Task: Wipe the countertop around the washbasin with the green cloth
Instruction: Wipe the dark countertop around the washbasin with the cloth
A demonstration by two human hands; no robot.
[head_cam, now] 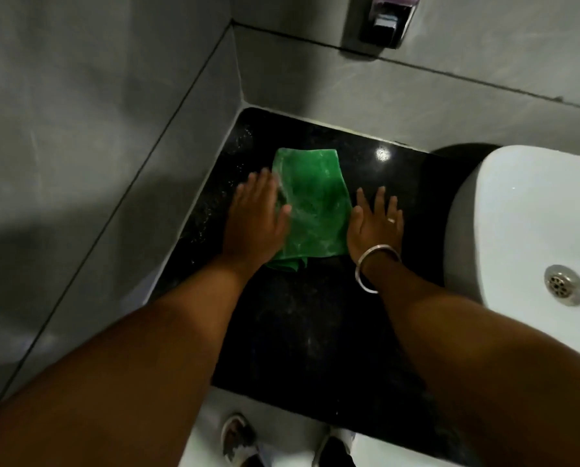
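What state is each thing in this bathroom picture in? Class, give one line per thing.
Green cloth: spread flat on the countertop, lower edge bunched.
Black speckled stone countertop: dusty, with pale specks by the wall.
White ceramic washbasin: empty, drain unplugged.
Left hand: open, flat, overlapping the cloth's left edge.
Right hand: open, flat on the countertop beside the cloth.

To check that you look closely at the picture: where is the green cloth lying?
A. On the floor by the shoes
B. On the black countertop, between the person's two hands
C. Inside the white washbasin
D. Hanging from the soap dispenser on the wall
B: the green cloth lies spread on the black countertop, with the left hand at its left edge and the right hand at its right edge, left of the washbasin.
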